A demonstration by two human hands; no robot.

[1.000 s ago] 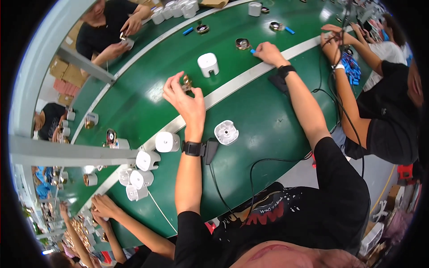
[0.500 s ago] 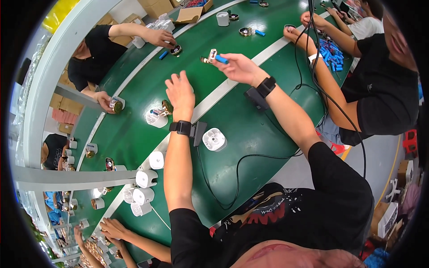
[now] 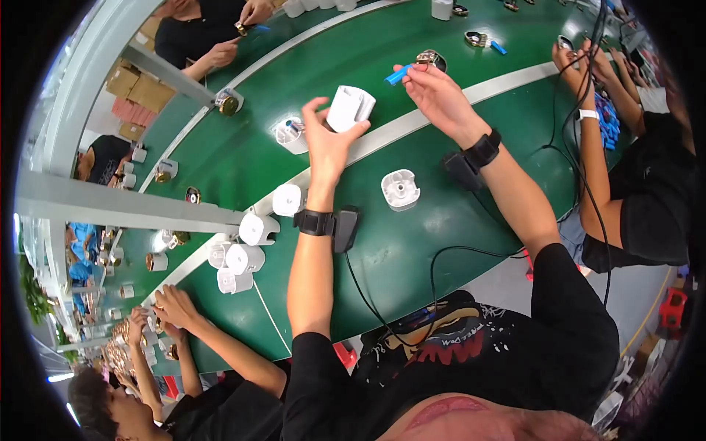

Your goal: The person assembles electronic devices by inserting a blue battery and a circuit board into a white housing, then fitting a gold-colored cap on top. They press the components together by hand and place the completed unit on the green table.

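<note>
My left hand [image 3: 329, 145] is closed around a white plastic housing [image 3: 351, 107], a rounded box with a slot in its side, held above the green table [image 3: 368, 242]. To its right, my right hand [image 3: 445, 99] pinches a blue cylindrical battery [image 3: 398, 75] together with a round, gold-rimmed part [image 3: 430, 60]; my fingers hide where the two meet. Just left of my left hand, another white housing [image 3: 291, 138] stands with wires in its opening. A third housing [image 3: 401, 189], its inside facing up, sits on the table between my forearms.
Several white housings [image 3: 246, 257] are grouped left of my left forearm. A pale strip [image 3: 397, 136] runs along the table. Black cables [image 3: 434, 272] trail from my wrist devices. Co-workers sit opposite and on both sides; blue batteries [image 3: 607, 121] are heaped at right.
My left hand, empty before, now grips a white housing. My right hand still holds the battery, now turned to point left. The whole view has shifted.
</note>
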